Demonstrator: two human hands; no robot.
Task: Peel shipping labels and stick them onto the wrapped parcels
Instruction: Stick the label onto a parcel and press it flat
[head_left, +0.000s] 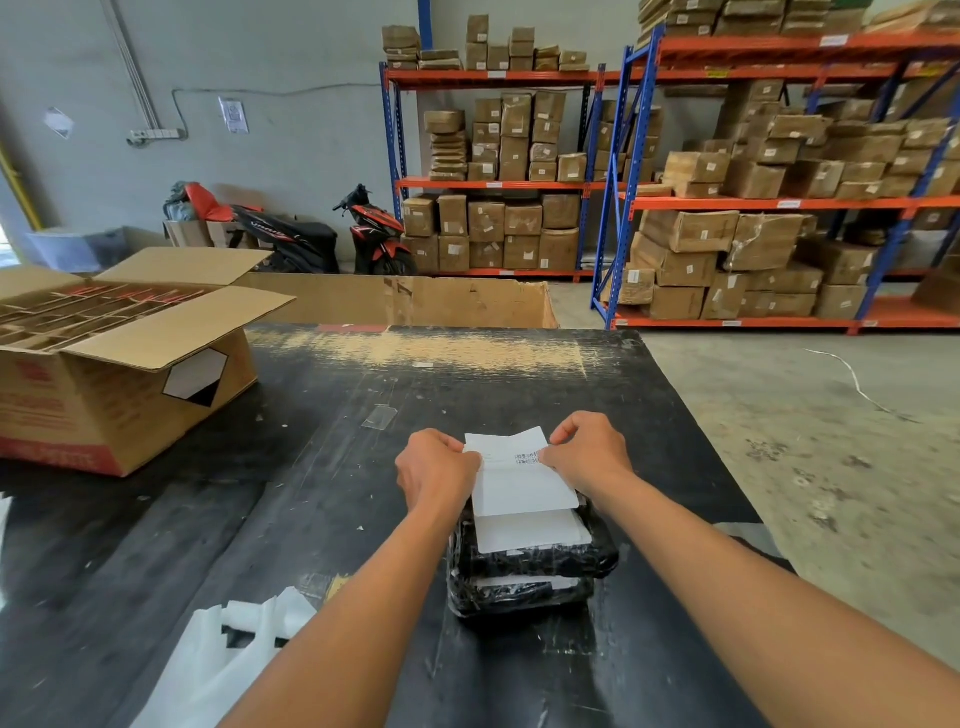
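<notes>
A white shipping label (519, 478) with a small barcode is held above the parcels. My left hand (434, 470) pinches its left edge and my right hand (589, 452) pinches its upper right edge. Below it lie two black plastic-wrapped parcels (535, 561), stacked one on the other on the black table (337, 493). The top parcel carries a white label (530, 530) on its upper face. The lower parcel (519, 595) shows a strip of white at its front.
An open cardboard box (119, 353) with dividers stands at the left of the table. White sheet material (228, 654) lies at the near left. A large open carton (415, 301) sits behind the table. Shelving racks (779, 202) full of brown parcels and two scooters (374, 234) stand beyond.
</notes>
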